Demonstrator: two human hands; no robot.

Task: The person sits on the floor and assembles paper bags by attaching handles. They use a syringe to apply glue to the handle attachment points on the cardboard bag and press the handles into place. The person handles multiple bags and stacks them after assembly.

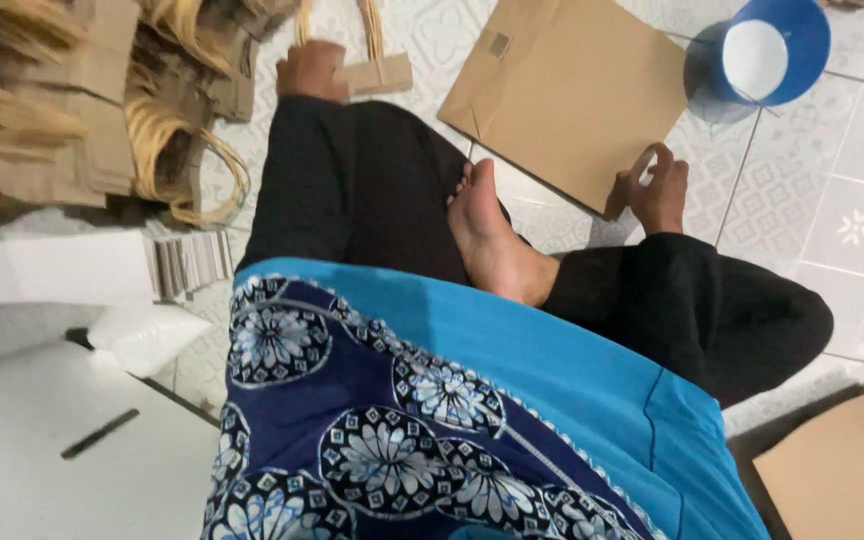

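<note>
Now right hand (658,190) grips brown cardboard sheet (567,90) edge; left hand (310,70) clasps handle strip (377,72).

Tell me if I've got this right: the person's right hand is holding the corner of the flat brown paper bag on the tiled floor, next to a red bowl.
Not quite. The head view shows the bowl is blue with a white inside, not red. The rest stands: the right hand grips the near corner of the flat brown paper bag lying on the tiled floor.
</note>
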